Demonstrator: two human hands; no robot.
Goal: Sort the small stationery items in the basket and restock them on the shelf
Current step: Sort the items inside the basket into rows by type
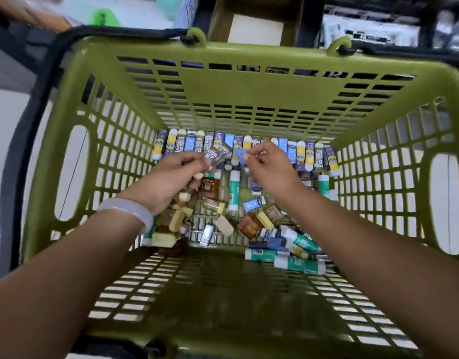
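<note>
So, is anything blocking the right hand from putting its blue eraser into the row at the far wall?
Nothing visible does. The right hand pinches the blue eraser just before the row, open space between.

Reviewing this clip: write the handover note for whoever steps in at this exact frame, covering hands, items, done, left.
Left hand: holds small grey 2B packs in its grip.
Right hand: pinches a small blue pack.
Both are inside the green basket.
Done: a sorted row of packs stands along the far wall.
Left: loose pile on the basket floor, with brown-and-cream erasers, green-and-white glue sticks and blue packs. Sort these; nothing visibly restocked on a shelf yet.
</note>
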